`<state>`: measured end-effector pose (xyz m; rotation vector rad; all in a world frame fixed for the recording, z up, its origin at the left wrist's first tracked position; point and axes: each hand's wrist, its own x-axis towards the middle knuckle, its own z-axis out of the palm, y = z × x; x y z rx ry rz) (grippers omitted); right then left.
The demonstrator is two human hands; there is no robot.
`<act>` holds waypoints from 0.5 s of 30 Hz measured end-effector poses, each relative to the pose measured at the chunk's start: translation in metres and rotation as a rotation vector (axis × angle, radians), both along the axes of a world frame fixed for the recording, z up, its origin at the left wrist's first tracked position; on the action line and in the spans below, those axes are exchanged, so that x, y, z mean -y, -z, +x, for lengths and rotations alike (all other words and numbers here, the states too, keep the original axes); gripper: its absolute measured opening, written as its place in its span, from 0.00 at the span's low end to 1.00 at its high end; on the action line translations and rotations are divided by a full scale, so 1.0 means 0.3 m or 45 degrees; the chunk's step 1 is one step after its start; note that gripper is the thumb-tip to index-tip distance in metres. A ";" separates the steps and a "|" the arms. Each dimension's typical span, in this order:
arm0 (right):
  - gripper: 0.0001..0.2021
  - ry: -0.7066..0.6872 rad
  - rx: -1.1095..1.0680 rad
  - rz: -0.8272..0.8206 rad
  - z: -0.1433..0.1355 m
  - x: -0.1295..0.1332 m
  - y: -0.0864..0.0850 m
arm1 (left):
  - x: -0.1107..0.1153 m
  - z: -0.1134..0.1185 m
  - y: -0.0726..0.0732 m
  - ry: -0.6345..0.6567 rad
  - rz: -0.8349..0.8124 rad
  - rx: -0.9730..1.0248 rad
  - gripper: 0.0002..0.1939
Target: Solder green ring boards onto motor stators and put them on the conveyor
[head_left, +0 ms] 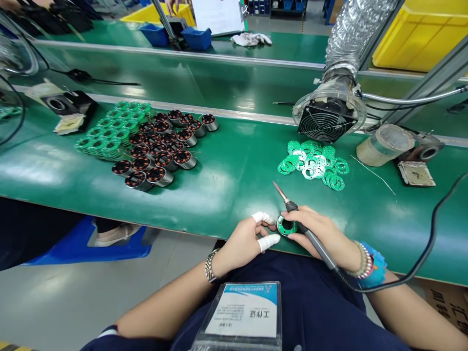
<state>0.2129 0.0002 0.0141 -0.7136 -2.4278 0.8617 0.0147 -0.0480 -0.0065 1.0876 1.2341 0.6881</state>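
A green ring-shaped circuit board (281, 227) is held near the front edge of the bench; whether it sits on another part below is hidden. My left hand (248, 236), with white coverings on the thumb and a finger, is closed at the ring's left side. A soldering iron (317, 243) lies through my right hand (325, 231), its tip pointing up and away to the left, clear of the board. Fingers of that same hand also touch the ring's right side. Beyond it, a loose pile of green ring boards (314, 163) lies on the bench.
Several copper-wound motor stators (161, 146) stand left of centre, beside stacked green ring boards (109, 131). A fume fan (327, 122) hangs over the board pile. At right are a cylindrical tub (383, 145), a soldering stand (419, 161) and the iron's dark cable (427, 253).
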 end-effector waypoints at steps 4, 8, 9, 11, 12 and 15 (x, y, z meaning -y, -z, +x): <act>0.16 0.227 -0.045 0.142 -0.009 0.056 0.031 | 0.015 0.007 0.008 0.075 0.213 -0.256 0.06; 0.16 0.283 -0.062 0.149 -0.018 0.076 0.043 | 0.013 -0.015 -0.018 0.161 0.459 -0.476 0.06; 0.16 0.287 -0.062 0.150 -0.020 0.077 0.044 | 0.012 -0.025 -0.027 0.162 0.534 -0.521 0.05; 0.16 0.293 -0.066 0.159 -0.022 0.078 0.046 | 0.011 -0.039 -0.042 0.137 0.658 -0.544 0.05; 0.16 0.299 -0.068 0.160 -0.023 0.079 0.047 | 0.010 -0.041 -0.046 0.118 0.695 -0.519 0.06; 0.16 0.314 -0.075 0.153 -0.023 0.083 0.051 | -0.003 -0.026 -0.045 0.029 0.640 -0.347 0.05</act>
